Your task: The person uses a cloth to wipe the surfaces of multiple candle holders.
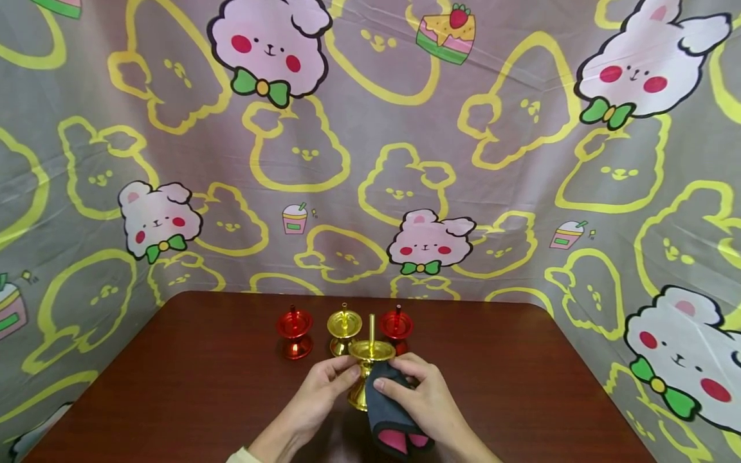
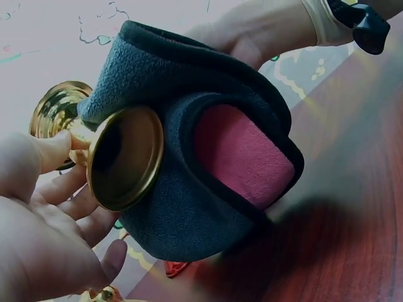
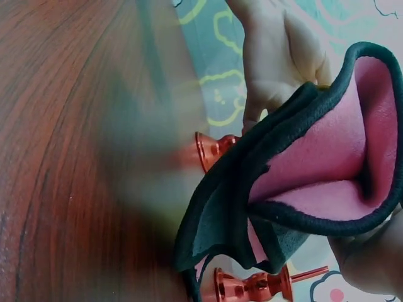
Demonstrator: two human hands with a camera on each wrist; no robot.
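The gold candlestick (image 1: 368, 363) sits lifted just above the near middle of the wooden table (image 1: 191, 392), held between my two hands. Its long axis runs roughly upright in the head view, thin spike pointing up, dish below it, flared foot lowest and tipped a little toward me. In the left wrist view I look straight into the hollow underside of that foot, so the base faces my left side and the stem leads away from it.

My left hand (image 1: 321, 389) comes in from the left, thumb and fingers pinching the stem just under the dish. My right hand (image 1: 421, 397) comes from the right and is closed around the dark grey cloth (image 1: 386, 405) with its pink lining, pressing it against the stem and foot. The cloth wraps the right side of the candlestick; the left side is bare metal. Both hands are about equally close, but the left does the holding and the right only reaches the metal through the cloth.

Behind, well apart from my hands, three more stand in a row: a red candlestick (image 1: 294, 332), a second gold one (image 1: 344, 329), and another red one (image 1: 397, 326) partly hidden by the held piece.
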